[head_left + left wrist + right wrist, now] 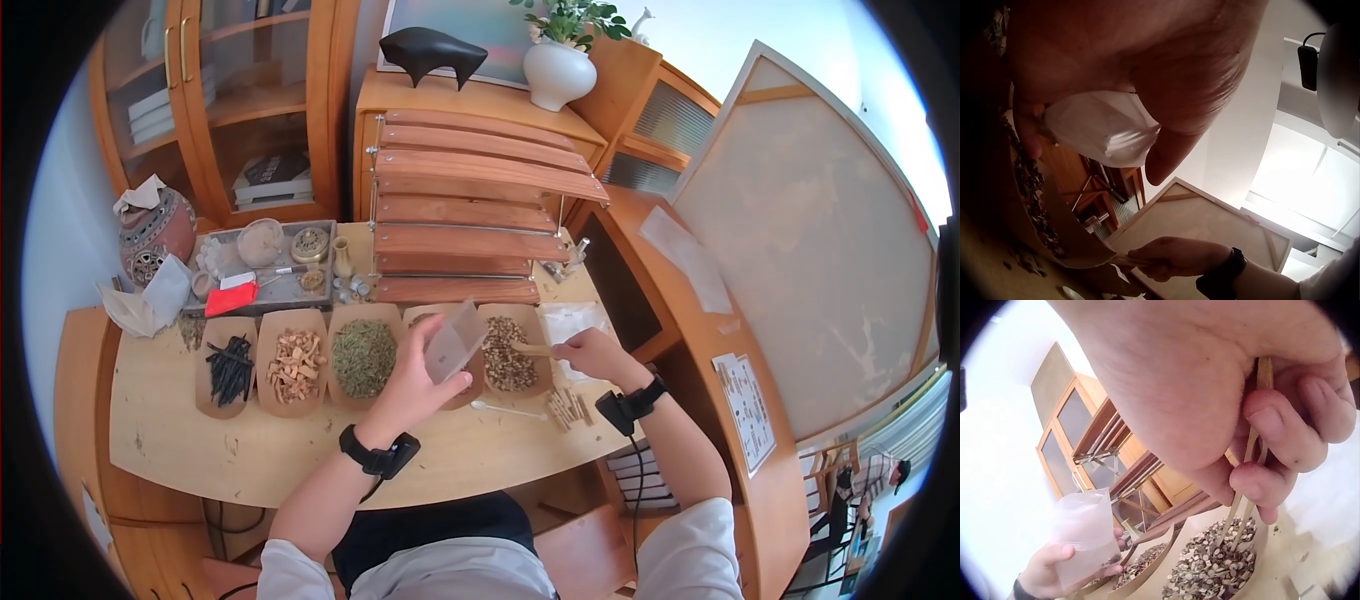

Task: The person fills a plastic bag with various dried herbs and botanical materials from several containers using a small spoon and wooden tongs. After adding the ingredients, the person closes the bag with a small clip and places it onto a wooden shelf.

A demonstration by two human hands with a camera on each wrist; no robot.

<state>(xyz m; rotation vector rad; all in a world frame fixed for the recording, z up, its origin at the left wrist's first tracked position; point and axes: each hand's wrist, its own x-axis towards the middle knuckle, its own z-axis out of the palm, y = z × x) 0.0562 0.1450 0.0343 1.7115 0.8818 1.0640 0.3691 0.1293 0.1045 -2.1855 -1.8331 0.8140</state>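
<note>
My left hand [410, 378] holds a small clear plastic bag [455, 343] between thumb and fingers, above the row of paper trays. In the right wrist view the bag [1088, 528] stands upright, with a little dark matter near its bottom. My right hand [594, 356] pinches wooden tweezers [533, 349]. Their two tips [1235, 536] reach into a paper tray of chopped brown and pale herb pieces [508, 372]. Left of it, another tray of mixed pieces [1141, 561] is mostly hidden in the head view by my left hand and the bag.
Further left sit trays of green dried herb [364, 358], orange-brown chunks [296, 366] and black strips [230, 368]. Short sticks [570, 407] and a white spoon [508, 409] lie in front. Behind stand a slatted wooden rack [470, 210] and a grey tray [290, 298] of small pots.
</note>
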